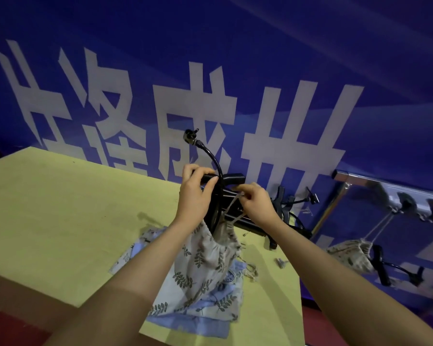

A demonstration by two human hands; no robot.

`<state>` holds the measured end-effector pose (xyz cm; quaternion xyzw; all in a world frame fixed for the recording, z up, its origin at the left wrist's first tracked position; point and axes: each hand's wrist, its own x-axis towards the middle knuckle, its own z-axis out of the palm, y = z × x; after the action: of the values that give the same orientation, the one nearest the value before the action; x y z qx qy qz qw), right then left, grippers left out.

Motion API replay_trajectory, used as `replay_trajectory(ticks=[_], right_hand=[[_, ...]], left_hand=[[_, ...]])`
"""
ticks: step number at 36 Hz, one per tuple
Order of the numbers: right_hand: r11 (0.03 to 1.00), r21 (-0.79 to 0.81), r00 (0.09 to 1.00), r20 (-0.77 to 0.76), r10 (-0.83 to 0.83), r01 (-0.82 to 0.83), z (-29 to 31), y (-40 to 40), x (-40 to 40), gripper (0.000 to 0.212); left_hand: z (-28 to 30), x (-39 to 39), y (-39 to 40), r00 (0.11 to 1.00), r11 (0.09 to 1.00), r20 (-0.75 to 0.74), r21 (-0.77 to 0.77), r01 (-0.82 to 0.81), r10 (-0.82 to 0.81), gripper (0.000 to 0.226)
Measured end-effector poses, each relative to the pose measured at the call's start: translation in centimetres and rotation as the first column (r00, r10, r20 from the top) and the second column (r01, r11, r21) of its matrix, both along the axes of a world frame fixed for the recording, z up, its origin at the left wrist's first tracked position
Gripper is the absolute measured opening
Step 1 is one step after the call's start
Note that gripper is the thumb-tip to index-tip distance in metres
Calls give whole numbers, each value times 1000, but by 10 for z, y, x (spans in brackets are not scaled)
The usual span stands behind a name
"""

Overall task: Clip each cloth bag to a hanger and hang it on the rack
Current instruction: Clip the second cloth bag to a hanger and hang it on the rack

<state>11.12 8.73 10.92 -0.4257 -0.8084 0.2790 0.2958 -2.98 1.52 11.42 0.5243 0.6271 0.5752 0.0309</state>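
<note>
Both hands meet above the far edge of the yellow worktop point(60, 208), in front of a blue banner point(235, 46) with large white characters. The left hand point(194, 193) grips a black clip hanger point(231, 178), its fingers point(198, 171) curled over the top of the hanger's bar and the thumb pressed against the bar's near side. The hanger's hook point(210, 151) curves up and left from the bar and ends in a small black fitting. The right hand point(256, 203) pinches the pale drawstring point(231, 203) of a leaf-print cloth bag point(205, 258) between thumb and fingertips, right beside the bar; whether the string is already caught in a clip cannot be told, since the fingers cover that spot.

The bag hangs from the string below both hands, its gathered mouth just under the left wrist and its lower part draping down onto the worktop. It lies over a pile of other cloth bags point(210, 318) (blue and white prints, the count unclear) spread on the near part of the worktop. More black hangers point(289, 213) lie heaped at the worktop's right end, behind the right hand.

To the right stands the metal rack point(360, 183). From it 1 leaf-print bag point(353, 253) hangs by its strings, with a black hanger point(383, 268) touching its lower right side.
</note>
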Motion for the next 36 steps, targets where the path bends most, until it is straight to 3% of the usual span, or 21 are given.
replay_trajectory(ticks=[10,20,25,32,36], right_hand=[[977,206,999,-23,-47,50,27,2,5,33],[886,393,931,-350,-104,247,81,9,11,26],[814,489,897,-434,-86,315,115,12,22,20],[838,435,880,-464,-103,328,161,14,52,15],[966,53,729,-667,-154,252,181,15,74,12]], left_hand=[[20,-3,-8,1000,998,-2,63,-13,13,17],[55,7,-5,998,988,-64,155,23,-13,15],[73,21,2,998,982,-57,190,-1,12,13],[97,59,15,982,988,-155,125,-86,105,18],[101,89,24,952,990,-279,88,-107,128,20]])
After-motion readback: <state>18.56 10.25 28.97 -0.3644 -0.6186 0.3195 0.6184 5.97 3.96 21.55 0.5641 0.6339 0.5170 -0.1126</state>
